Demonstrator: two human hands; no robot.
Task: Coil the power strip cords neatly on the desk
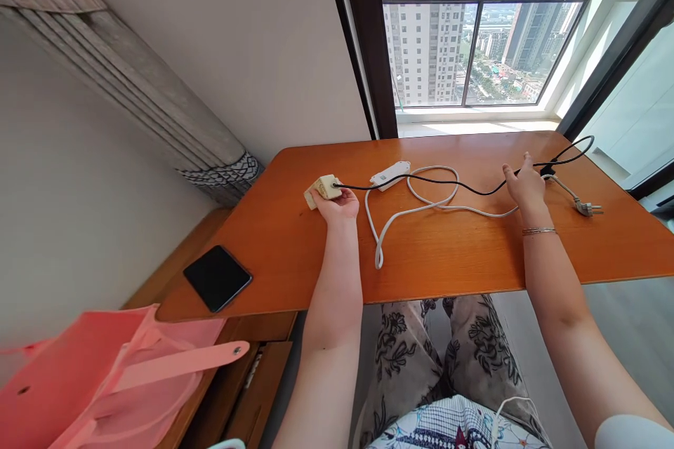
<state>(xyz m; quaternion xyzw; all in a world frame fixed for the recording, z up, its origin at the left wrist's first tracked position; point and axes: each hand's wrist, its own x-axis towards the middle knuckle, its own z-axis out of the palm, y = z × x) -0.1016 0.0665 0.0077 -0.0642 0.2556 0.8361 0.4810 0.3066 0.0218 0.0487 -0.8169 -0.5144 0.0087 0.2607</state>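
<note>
My left hand point(340, 205) is closed round a cream-coloured boxy piece point(329, 187), held above the left part of the table. A black cable point(426, 179) meets the side of this piece and runs right across the table. Its far stretch loops up past my right hand point(526, 186), where a black plug-like end point(547, 170) shows beside the wrist. The right hand's thumb and fingers are spread over the cable; whether they touch it, I cannot tell. Between the hands lie a white power strip point(390, 175) and its looped white cord point(400, 216). A grey plug point(588, 208) rests further right.
The orange-brown table point(447, 259) has a window point(481, 49) behind it. A black tablet or phone point(217, 278) lies near its left front edge. Below, to the left, a pink bag point(105, 379) stands by wooden drawers point(258, 379). A grey curtain point(158, 98) hangs along the left wall.
</note>
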